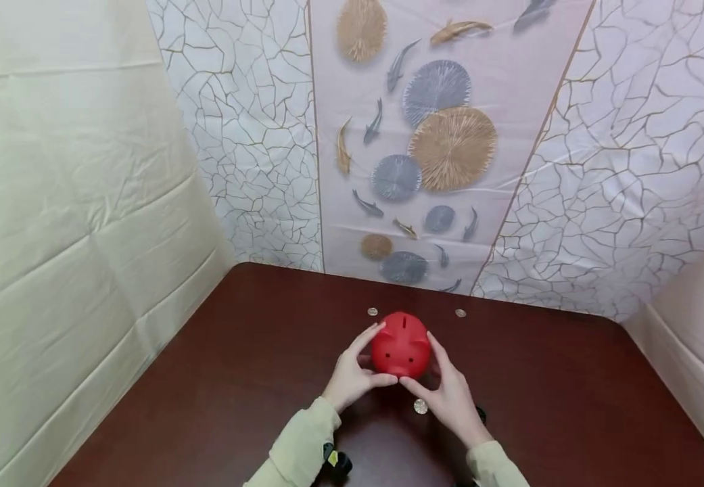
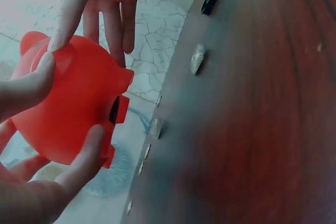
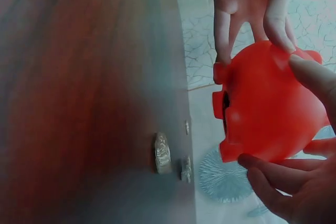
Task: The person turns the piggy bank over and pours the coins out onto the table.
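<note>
One red piggy bank (image 1: 400,348), raised between left hand (image 1: 352,377) and right hand (image 1: 451,396), blocks my middle. Passage I list: tabletop (image 1: 236,379) outside both hands; coins (image 1: 372,312) lie behind the bank, patterned backdrop (image 1: 455,149) closing the rear.

The piggy bank (image 1: 400,346) is showing solid red, its eyes (image 1: 387,356) black. Pale gold coins (image 1: 420,406) are dotting the desk (image 1: 254,352), itself showing reddish brown with darker grain. Beyond the far edge, a pinkish panel (image 1: 360,88) is displaying grey and tan discs (image 1: 454,149) and fish (image 1: 461,30) — white cloth (image 1: 248,135) beside it is bearing gold crackle lines. Off the left edge, a curtain (image 1: 65,182) is showing plain cream.
</note>
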Demonstrator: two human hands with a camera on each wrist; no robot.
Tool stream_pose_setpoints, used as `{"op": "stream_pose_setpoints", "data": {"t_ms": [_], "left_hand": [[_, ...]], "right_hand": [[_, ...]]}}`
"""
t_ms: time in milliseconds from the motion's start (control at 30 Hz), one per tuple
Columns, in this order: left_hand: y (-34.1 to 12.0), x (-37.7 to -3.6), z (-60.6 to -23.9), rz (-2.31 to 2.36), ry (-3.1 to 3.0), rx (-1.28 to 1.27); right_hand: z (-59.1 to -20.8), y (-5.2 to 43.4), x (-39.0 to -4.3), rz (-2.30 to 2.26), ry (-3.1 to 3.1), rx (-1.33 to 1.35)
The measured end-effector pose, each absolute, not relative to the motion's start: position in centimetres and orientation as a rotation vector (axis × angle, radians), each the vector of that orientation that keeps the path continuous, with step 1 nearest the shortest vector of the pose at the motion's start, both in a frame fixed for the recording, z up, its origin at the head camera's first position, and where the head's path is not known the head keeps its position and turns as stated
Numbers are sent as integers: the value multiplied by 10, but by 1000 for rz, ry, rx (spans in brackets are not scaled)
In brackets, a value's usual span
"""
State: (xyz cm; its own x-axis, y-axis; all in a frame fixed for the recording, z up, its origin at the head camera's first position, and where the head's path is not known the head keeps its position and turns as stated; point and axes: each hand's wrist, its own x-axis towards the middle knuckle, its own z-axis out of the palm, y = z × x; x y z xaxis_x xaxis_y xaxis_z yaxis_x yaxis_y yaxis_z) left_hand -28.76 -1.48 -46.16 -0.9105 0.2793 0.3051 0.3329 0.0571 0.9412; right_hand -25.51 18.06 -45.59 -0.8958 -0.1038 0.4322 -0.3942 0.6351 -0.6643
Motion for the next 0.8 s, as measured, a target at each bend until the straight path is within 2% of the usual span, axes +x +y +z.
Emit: {"op": "stream_pose_setpoints", "data": {"t_ms": [133,333,533,800], "left_hand": [[-14,-292,-472,-1988,-2311,-652],[-13,-288,-473,-1943,-2333,-675],[-14,-271,-444,-1865,-2282,-761],[-9,-283,-458,-1619,-1991,-976]], "right_hand": [[-465,182,-255,1189,-2533,342],[-459,184,-252,1206,-2588,338],[-452,183,-249,1221,-2451,430],[-452,181,-254,1015,-2158,594]]}}
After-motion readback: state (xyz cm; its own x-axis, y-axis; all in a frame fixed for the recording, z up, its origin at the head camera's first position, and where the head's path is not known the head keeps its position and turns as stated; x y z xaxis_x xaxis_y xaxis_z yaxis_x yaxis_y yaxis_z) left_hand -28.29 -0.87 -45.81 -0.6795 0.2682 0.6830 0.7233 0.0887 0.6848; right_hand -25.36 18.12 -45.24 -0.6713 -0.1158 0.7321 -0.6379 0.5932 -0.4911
